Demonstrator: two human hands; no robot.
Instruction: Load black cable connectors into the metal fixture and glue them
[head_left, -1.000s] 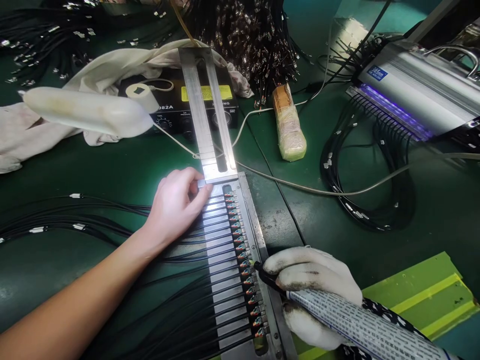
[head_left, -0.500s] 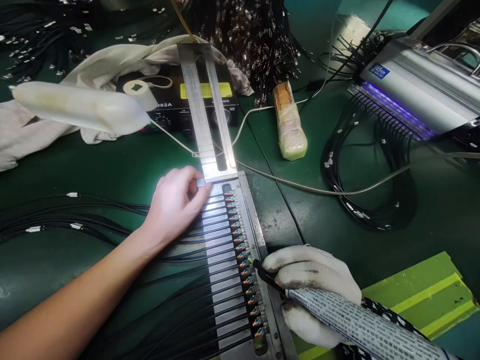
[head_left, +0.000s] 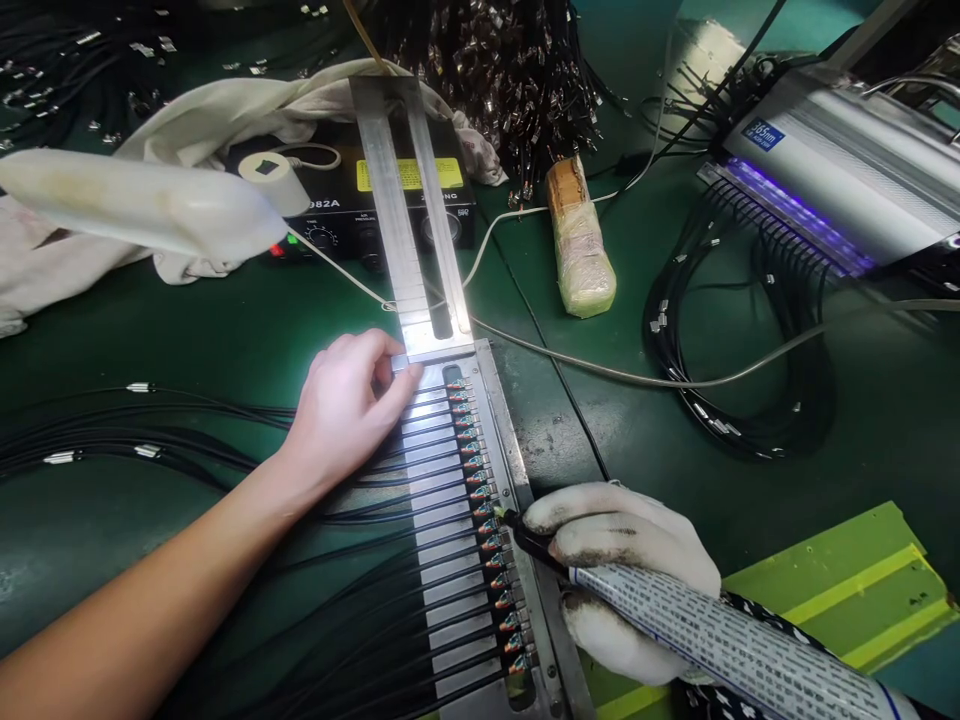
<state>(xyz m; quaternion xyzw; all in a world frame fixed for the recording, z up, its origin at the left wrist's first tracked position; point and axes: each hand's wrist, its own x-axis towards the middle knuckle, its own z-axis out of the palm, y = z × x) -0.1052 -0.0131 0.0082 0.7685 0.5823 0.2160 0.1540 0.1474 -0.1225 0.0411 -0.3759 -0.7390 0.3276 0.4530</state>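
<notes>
My bare left hand (head_left: 345,400) pinches the left edge of a long metal fixture (head_left: 495,420) near its upper end, thumb on top. Across this fixture lies a row of black cables (head_left: 450,545), their small connector ends (head_left: 478,480) with coloured wires lined up over a slot. My right hand (head_left: 637,560), in a soiled white glove, is wrapped around a glue dispensing syringe (head_left: 720,645) with a printed label. Its dark nozzle points left, and the tip is at one of the connectors midway down the row; whether it touches cannot be made out.
A white lamp head (head_left: 142,205) hangs at upper left, before a black control box (head_left: 345,225). A tape-wrapped block (head_left: 583,250) stands beyond the fixture. At right, a silver lamp unit (head_left: 847,170) glows violet over coiled cables (head_left: 667,350). A thin hose (head_left: 637,378) crosses the table.
The nozzle tip and gloved right hand have shifted very slightly up along the connector row. My left hand keeps its hold on the fixture. The view has moved a little.
</notes>
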